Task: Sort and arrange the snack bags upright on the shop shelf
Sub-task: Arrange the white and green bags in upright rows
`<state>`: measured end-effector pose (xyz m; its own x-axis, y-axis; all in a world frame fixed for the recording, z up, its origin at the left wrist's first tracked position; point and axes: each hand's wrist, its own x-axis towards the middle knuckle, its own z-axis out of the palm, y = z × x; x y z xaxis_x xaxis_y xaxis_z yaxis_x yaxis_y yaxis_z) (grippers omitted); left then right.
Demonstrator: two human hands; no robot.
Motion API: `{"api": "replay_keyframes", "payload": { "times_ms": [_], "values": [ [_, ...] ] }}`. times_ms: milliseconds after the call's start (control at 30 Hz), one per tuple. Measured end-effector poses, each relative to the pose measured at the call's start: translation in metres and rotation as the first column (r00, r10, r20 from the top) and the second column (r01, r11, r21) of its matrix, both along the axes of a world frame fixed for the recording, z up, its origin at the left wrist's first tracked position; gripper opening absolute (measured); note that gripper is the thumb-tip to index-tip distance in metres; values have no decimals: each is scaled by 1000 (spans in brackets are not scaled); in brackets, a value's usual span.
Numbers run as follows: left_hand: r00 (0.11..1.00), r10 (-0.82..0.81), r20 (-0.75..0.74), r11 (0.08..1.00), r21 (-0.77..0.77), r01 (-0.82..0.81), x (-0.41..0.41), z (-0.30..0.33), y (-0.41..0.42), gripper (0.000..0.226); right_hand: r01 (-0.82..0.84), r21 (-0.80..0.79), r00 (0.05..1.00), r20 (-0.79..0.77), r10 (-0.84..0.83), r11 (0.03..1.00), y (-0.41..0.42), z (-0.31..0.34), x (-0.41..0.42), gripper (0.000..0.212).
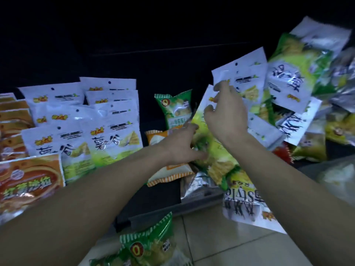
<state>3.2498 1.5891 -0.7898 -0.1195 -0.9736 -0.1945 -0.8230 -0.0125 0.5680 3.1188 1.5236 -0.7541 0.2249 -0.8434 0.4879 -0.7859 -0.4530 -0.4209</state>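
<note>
A white and green snack bag [212, 143] stands tilted in the middle of the dark shelf [165, 196]. My left hand [182, 144] grips its lower left side. My right hand [226, 116] pinches its white top edge with curled fingers. Behind it leans a loose fan of similar white bags [247, 73]. On the left, several matching white and green bags [113, 139] stand upright in neat rows. A small green bag [175, 108] stands upright behind my left hand.
Orange bags [28, 181] stand at the far left. An orange and white bag [169, 169] lies flat under my left wrist. A jumbled heap of green and silver bags [311, 77] fills the right. One green bag [148, 246] lies on the tiled floor below.
</note>
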Motion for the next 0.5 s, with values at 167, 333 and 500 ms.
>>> {"api": "replay_keyframes", "payload": {
  "times_ms": [167, 333, 500],
  "values": [
    [992, 43, -122, 986, 163, -23, -51, 1, -24, 113, 179, 99, 982, -77, -172, 979, -15, 4, -79, 42],
    [982, 169, -81, 980, 116, -159, -58, -12, -32, 109, 155, 455, 988, -60, -143, 877, -11, 1, -103, 46],
    [916, 282, -287, 958, 38, -283, -52, -9, -35, 68, 127, 427, 990, -116, -85, 895, -9, 12, -92, 42]
  ]
}}
